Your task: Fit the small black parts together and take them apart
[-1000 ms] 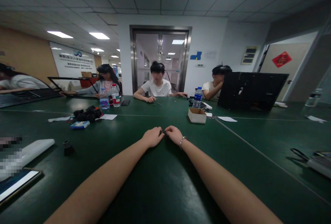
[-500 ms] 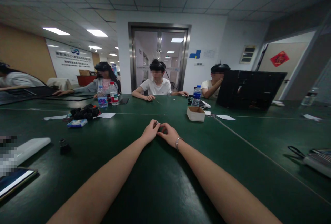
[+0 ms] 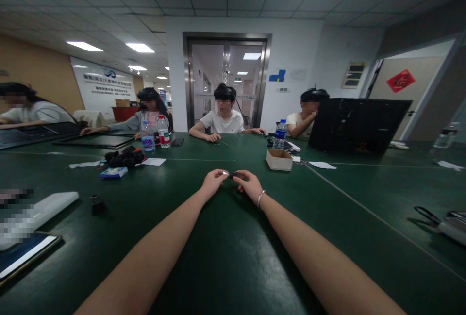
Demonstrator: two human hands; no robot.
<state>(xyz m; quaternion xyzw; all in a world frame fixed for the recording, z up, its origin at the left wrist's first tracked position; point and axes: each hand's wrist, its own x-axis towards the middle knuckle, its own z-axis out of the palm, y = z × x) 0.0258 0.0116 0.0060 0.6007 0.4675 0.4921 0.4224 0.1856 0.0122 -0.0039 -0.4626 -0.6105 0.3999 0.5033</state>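
Note:
My left hand and my right hand meet over the middle of the green table, fingertips pinched and facing each other. Between them is a small black piece, mostly covered by my right fingers. A bright silvery bit shows at my left fingertips. Whether the two are one thing or separate parts, I cannot tell; they are too small to name. A silver bracelet circles my right wrist.
An open cardboard box sits beyond my right hand. Left are a black bundle, a blue-white packet, a small black object and a phone. Bottles and a black monitor stand farther back. Several people sit around the table.
My right hand has shifted slightly right, widening the space between the hands. The small black piece now shows between my fingertips. The whole view has turned a little left.

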